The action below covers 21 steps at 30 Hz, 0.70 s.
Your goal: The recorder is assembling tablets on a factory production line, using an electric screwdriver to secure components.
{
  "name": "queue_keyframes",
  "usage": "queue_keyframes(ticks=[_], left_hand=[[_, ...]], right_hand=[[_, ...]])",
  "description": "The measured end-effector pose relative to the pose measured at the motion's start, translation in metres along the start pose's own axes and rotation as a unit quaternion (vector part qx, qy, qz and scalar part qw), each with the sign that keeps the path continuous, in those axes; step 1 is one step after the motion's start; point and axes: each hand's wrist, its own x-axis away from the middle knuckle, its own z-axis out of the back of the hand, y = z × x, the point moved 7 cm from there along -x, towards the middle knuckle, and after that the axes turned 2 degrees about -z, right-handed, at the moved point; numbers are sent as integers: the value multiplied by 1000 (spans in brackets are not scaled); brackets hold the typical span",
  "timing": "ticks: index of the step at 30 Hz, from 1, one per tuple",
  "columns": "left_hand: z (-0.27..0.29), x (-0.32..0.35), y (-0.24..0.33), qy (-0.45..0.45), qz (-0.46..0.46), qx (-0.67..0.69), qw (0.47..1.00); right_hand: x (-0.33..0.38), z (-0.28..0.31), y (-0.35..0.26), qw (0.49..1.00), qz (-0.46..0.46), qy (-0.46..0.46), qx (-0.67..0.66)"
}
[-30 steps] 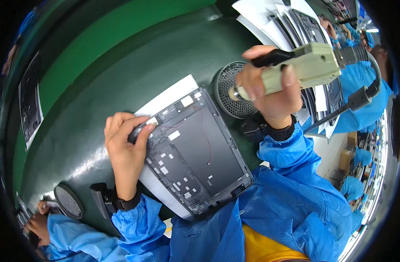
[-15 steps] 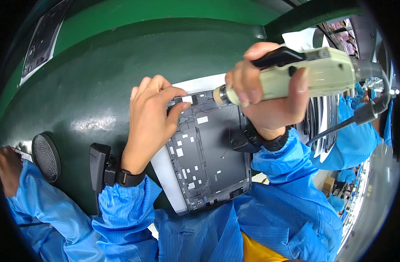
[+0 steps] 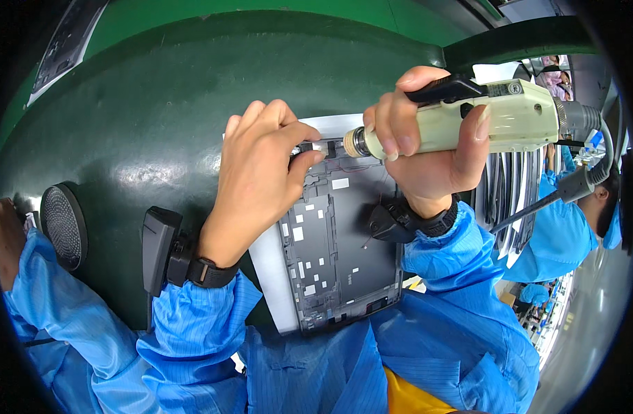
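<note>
A dark grey, tablet- or laptop-like housing lies on a white sheet, dotted with small white stickers and a thin wire. My left hand is at its far left corner, thumb and forefinger brought together. Whatever sits between those fingertips is too small to make out. In my right hand is a cream electric screwdriver with a black lever, gripped almost level. Its brass-coloured nose points left at my left fingertips, above the housing's far edge. The bit itself cannot be told apart.
A round dark mesh-faced object stands left on the green table. Another person's sleeve is at the lower left. More dark panels are stacked at right, by the screwdriver's cable. A coworker in blue sits beyond.
My left hand has moved right and slightly away, bringing its fingertips closer to the screwdriver's nose. My right hand keeps its grip, nearly in place. The view has shifted a little.
</note>
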Motion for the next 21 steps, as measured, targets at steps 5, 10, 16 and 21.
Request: queue_keyframes(ticks=[5, 10, 16, 21], left_hand=[[0, 0, 0, 1, -2, -3, 1000], [1, 1, 1, 8, -6, 3, 1000], [3, 4, 0, 20, -19, 0, 1000], [2, 1, 5, 16, -22, -12, 1000]], right_hand=[[1, -3, 0, 1000, -1, -7, 6], [0, -5, 1, 1000, -1, -6, -9], [-2, -18, 5, 992, -21, -20, 123], [0, -24, 1, 990, -24, -9, 136]])
